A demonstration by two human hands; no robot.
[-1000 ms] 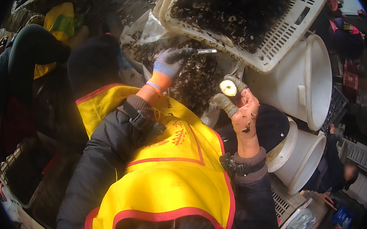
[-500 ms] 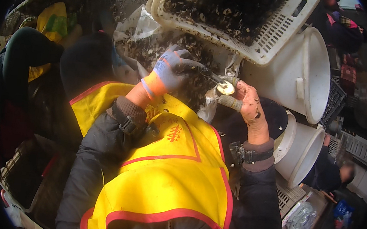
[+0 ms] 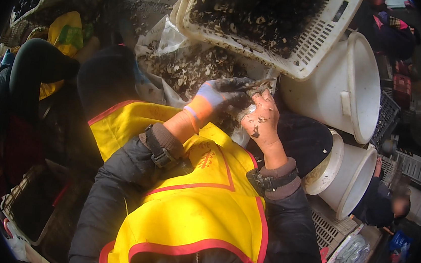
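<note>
Shellfish (image 3: 255,91), just below the white basket (image 3: 326,36), sits clamped between gloved left hand (image 3: 224,95) and bare right hand (image 3: 261,120); slippery grime risks slipping.

Yellow vest (image 3: 182,215), red-trimmed; white buckets (image 3: 349,89)

glove (image 3: 219,98): knit cloth, rubbery matt coating
basket (image 3: 321,35): white perforated plastic
buckets (image 3: 351,89): smooth white plastic
vest (image 3: 188,200): yellow cloth, matt
</note>
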